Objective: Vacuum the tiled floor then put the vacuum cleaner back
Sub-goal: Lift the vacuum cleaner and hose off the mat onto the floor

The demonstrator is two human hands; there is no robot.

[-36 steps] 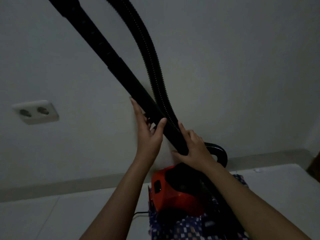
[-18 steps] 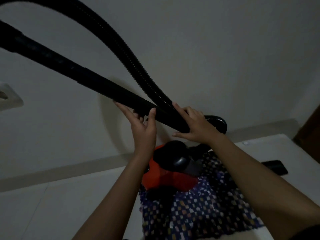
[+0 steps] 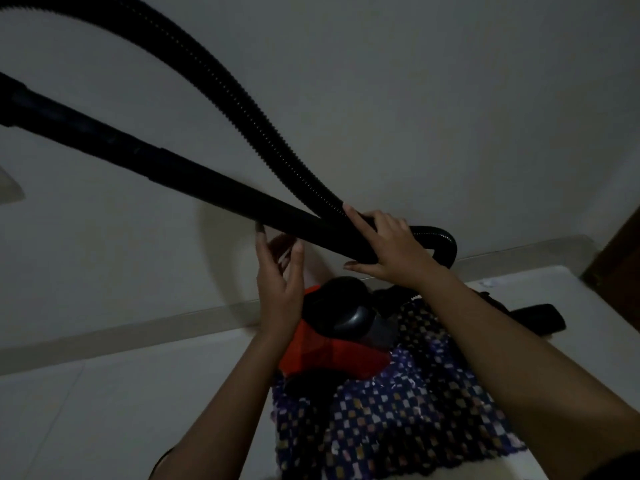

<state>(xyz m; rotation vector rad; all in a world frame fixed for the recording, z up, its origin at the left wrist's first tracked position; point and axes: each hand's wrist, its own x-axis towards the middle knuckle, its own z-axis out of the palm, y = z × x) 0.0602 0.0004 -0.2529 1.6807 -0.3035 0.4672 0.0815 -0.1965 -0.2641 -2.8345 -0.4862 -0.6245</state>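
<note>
The red and black vacuum cleaner point(image 3: 332, 351) sits on a chequered mat point(image 3: 398, 414) by the wall. Its rigid black wand point(image 3: 138, 152) slants up to the left edge, and the ribbed hose point(image 3: 242, 109) arches above it. My right hand point(image 3: 391, 247) grips the wand's lower end where wand and hose meet, fingers over the top and thumb underneath. Just under the wand, my left hand point(image 3: 280, 271) has its fingers straight; one fingertip is at the tube and the palm holds nothing. The room is dim.
A black floor nozzle point(image 3: 533, 318) lies on the tiled floor point(image 3: 121, 410) to the right of the mat. A wall socket point(image 3: 8, 188) shows at the left edge. A baseboard point(image 3: 138, 332) runs along the wall, and a dark wooden door edge point(image 3: 623, 244) stands at the right.
The wand has swung down and to the left, lying flatter. My left hand has come off it and sits just below. My right hand stays on the lower end.
</note>
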